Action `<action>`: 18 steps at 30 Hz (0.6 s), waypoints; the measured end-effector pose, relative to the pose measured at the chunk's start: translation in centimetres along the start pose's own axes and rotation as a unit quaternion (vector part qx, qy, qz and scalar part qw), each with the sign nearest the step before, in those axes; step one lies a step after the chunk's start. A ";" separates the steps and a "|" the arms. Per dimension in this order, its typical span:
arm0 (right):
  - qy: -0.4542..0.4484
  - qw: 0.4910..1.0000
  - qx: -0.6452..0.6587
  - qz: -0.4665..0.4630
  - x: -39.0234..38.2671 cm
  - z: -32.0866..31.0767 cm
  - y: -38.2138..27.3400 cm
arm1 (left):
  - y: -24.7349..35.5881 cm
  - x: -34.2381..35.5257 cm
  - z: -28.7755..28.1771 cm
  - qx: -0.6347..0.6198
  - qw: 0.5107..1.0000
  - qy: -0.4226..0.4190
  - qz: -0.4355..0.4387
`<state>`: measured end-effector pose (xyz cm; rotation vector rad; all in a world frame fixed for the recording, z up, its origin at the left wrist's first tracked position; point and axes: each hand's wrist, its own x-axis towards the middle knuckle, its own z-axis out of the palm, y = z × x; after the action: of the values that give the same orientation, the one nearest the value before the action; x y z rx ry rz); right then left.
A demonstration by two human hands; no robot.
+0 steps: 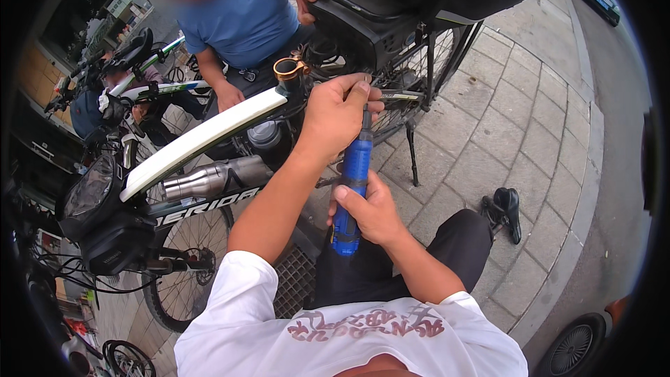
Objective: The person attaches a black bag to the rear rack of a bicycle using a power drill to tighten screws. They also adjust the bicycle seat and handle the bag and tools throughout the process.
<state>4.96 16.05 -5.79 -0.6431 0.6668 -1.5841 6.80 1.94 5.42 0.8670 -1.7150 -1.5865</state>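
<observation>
A blue handheld power screwdriver stands nearly upright in front of me, its dark chuck pointing away. My right hand is wrapped round its lower body, thumb across the front. At the chuck end my left hand is closed in a pinch, thumb against fingertips; what sits between them is too small to make out. Just beyond is a bicycle with a white top tube and an open orange seat clamp, with no saddle on it. A steel bottle rests in its frame.
A black saddle on its post lies on the paving at right. Across from me a person in a blue shirt has one hand on a black rear carrier box. A kickstand reaches the ground. Other bicycles crowd the left; a drain grate lies below.
</observation>
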 end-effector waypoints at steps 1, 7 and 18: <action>0.007 1.000 0.005 -0.003 0.3 0.4 0.0 | 0.2 0.2 0.0 0.021 1.000 -0.002 0.010; 0.015 0.998 0.054 -0.039 1.5 2.7 0.5 | 1.2 0.3 0.0 0.094 0.995 -0.022 0.018; 0.013 0.989 0.124 -0.075 3.5 4.8 1.0 | 3.0 1.0 -0.7 0.175 0.983 -0.059 0.016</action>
<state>8.78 12.22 -3.19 -0.4965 0.4384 -1.7840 6.64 0.88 8.52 0.9205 -2.1224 -1.3583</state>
